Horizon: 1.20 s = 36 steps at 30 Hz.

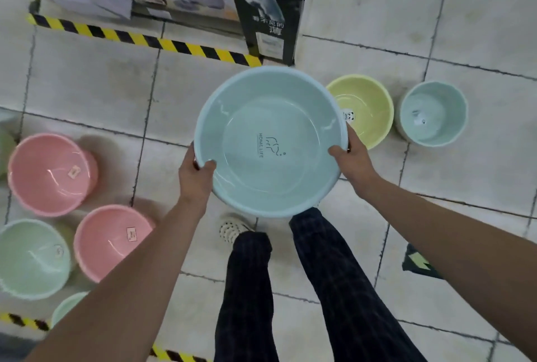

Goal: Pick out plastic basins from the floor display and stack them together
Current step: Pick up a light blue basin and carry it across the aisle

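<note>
- Head view: a pale blue plastic basin (270,117) is held up over the tiled floor (96,85), in front of the person's legs, with its mouth facing the camera.
- It is round, glossy and shallow, with a rolled rim. A dark elephant outline and the words "HOME LIFE" are printed on its flat bottom.
- The left hand (196,177) grips the rim on the near left: the thumb hooks over inside the bowl and the fingers curl out of sight beneath it.
- The right hand (353,158) grips the opposite rim the same way, thumb inside, fingers wrapped behind the wall.
- Just beyond the right hand's fingers, a yellow basin (369,106) sits on the floor, part hidden by the blue rim. A smaller blue basin (434,113) stands beside it, farther out.
- Well outward from the left hand's fingers lie two pink basins (48,172) (112,238) and a green basin (32,258), all mouth up.
</note>
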Available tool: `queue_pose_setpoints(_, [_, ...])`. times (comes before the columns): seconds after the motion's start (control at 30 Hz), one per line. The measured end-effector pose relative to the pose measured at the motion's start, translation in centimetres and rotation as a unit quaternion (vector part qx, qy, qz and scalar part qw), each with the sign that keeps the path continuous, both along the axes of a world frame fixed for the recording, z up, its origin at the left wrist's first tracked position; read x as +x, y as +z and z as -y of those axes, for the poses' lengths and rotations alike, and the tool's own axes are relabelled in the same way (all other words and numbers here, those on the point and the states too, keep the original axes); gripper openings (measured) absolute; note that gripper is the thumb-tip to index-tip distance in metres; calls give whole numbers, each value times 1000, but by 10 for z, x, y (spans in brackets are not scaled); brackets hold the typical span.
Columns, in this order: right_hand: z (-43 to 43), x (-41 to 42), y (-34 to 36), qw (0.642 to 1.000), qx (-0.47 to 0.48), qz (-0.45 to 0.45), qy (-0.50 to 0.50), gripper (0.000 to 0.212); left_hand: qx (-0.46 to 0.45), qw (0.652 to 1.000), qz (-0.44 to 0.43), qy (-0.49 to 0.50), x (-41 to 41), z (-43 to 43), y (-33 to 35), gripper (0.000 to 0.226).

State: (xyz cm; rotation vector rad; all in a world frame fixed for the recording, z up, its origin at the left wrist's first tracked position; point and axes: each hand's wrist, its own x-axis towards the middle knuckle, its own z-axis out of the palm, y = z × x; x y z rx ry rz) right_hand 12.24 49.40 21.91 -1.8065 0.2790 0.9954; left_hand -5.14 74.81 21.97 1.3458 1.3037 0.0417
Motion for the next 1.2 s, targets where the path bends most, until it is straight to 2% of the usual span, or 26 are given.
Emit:
queue_pose_setpoints(0.17, [-24,0,-77,998,-27,-25,-51,63,-28,998,-44,35,22,-25,-83,57])
queue_pose_setpoints(0.33, [-41,9,-174,998,-27,-17,-63,66,-38,998,-42,12,35,-46,-182,56])
queue_pose_setpoints(0.53, [-66,18,-283,989,-20,-39,-143,68,-32,999,-21,-21,48,-70,-279,55])
queue_pose_setpoints(0.7, [-87,30,-346,980,-27,-39,-194,60,-51,998,-21,10,62,-88,-351,61])
queue_pose_setpoints(0.93, [-94,45,-402,971,-16,-32,-236,59,-65,997,32,24,76,-91,-413,59])
queue_pose_setpoints(1.2, [-90,51,-433,986,-60,-8,-158,46,-88,995,47,6,73,-92,-438,58])
